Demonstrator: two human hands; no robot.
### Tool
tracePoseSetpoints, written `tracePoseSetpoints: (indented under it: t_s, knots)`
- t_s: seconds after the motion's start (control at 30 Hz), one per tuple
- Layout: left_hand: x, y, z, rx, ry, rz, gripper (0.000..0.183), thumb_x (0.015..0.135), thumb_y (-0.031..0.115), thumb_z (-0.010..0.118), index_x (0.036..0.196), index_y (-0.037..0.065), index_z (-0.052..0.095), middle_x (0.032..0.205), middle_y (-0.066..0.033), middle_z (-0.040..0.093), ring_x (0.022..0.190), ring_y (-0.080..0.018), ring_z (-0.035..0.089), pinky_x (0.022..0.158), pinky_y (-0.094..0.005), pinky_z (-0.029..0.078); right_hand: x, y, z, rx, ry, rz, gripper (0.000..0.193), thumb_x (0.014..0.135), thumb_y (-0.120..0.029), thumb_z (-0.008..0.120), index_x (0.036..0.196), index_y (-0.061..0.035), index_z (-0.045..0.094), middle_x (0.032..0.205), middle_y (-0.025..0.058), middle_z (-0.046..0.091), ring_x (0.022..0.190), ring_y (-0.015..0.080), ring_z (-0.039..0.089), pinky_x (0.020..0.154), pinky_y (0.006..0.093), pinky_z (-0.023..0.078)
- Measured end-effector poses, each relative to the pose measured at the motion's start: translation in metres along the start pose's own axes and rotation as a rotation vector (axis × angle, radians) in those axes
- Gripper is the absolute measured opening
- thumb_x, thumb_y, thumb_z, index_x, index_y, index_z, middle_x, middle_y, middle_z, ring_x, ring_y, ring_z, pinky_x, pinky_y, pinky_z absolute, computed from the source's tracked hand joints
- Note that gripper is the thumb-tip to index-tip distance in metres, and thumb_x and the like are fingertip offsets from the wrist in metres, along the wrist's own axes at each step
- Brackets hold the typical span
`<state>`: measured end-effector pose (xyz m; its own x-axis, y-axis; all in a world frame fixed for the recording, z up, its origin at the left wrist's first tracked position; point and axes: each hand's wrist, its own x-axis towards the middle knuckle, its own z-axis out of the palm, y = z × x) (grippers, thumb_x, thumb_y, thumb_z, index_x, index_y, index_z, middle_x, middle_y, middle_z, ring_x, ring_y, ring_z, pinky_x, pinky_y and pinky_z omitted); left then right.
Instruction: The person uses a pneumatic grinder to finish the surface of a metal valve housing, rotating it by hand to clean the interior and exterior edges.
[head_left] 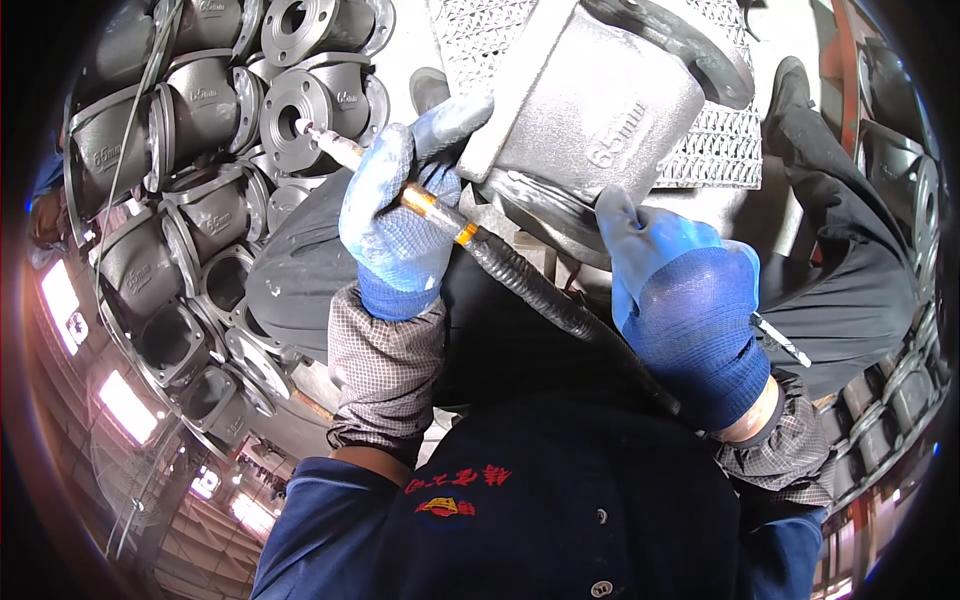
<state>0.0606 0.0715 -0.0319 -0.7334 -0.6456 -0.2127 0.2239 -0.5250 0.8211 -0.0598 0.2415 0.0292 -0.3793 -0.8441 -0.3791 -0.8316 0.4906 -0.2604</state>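
Note:
My left hand (405, 215), in a pale blue work glove, is closed around a slim hand grinder (430, 208). Its thin shaft points up and left, ending in a pinkish tip; a black hose (530, 280) runs back toward my right forearm. The same glove's upper fingers lie against the near-left flange of a large grey metal pipe casting (600, 105) with raised markings. My right hand (675, 265), gloved in blue, has its fingers curled at the casting's lower rim, their tips partly hidden. A thin white stick (780, 338) shows beside that wrist; whether I hold it cannot be seen.
The casting rests between my legs near a perforated metal grating (712, 150). Stacked flanged castings (215, 205) fill the left side, close to the grinder's tip. More castings (890, 400) stand on the right, beside my dark trouser leg (840, 230).

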Motion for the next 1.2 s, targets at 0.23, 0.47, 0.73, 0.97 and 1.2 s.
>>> tracePoseSetpoints:
  t_s: [0.23, 0.47, 0.73, 0.97, 1.2]
  knots:
    - [-0.003, -0.005, 0.003, -0.081, -0.135, 0.095, 0.052, 0.094, 0.026, 0.031, 0.111, -0.019, 0.049, 0.115, -0.032, 0.055, 0.111, -0.036, 0.055, 0.103, -0.0408, 0.037, 0.006, -0.005, -0.003, 0.023, -0.092, 0.108, 0.016, 0.087, -0.021, 0.051, 0.092, -0.0069, 0.058, 0.068, 0.0066, 0.063, 0.063, 0.0209, 0.066, 0.046, 0.0375, 0.049]
    - [-0.003, -0.008, 0.002, -0.102, -0.153, 0.091, 0.053, 0.094, 0.027, 0.031, 0.112, -0.019, 0.049, 0.115, -0.0314, 0.056, 0.113, -0.0364, 0.053, 0.105, -0.0416, 0.034, 0.008, 0.0, -0.004, 0.025, -0.221, 0.081, 0.038, 0.08, -0.012, 0.053, 0.117, -0.0062, 0.054, 0.077, 0.0079, 0.061, 0.07, 0.0224, 0.064, 0.051, 0.0353, 0.049]
    - [-0.004, -0.005, 0.002, 0.008, -0.123, 0.106, 0.053, 0.095, 0.027, 0.029, 0.111, -0.018, 0.051, 0.114, -0.0302, 0.057, 0.112, -0.0354, 0.054, 0.105, -0.0412, 0.035, 0.006, 0.004, -0.01, 0.077, -0.1, 0.015, 0.024, 0.083, -0.017, 0.053, 0.102, -0.0058, 0.059, 0.075, 0.0084, 0.062, 0.07, 0.0227, 0.064, 0.054, 0.0364, 0.05]
    - [-0.004, -0.002, 0.003, 0.159, -0.037, 0.061, 0.051, 0.096, 0.025, 0.028, 0.112, -0.018, 0.051, 0.113, -0.0297, 0.058, 0.11, -0.0346, 0.056, 0.103, -0.0396, 0.038, 0.006, -0.002, -0.008, 0.073, 0.001, 0.064, 0.02, 0.086, -0.022, 0.053, 0.089, -0.0041, 0.061, 0.071, 0.0073, 0.061, 0.069, 0.0211, 0.064, 0.054, 0.0356, 0.051]
    - [-0.004, -0.002, 0.006, 0.208, -0.006, 0.019, 0.052, 0.096, 0.025, 0.027, 0.112, -0.018, 0.051, 0.112, -0.0294, 0.058, 0.11, -0.0339, 0.056, 0.102, -0.0391, 0.038, 0.004, -0.001, -0.008, 0.047, -0.096, 0.068, 0.035, 0.079, -0.011, 0.054, 0.114, -0.0094, 0.06, 0.076, 0.0098, 0.06, 0.068, 0.026, 0.061, 0.053, 0.0369, 0.046]
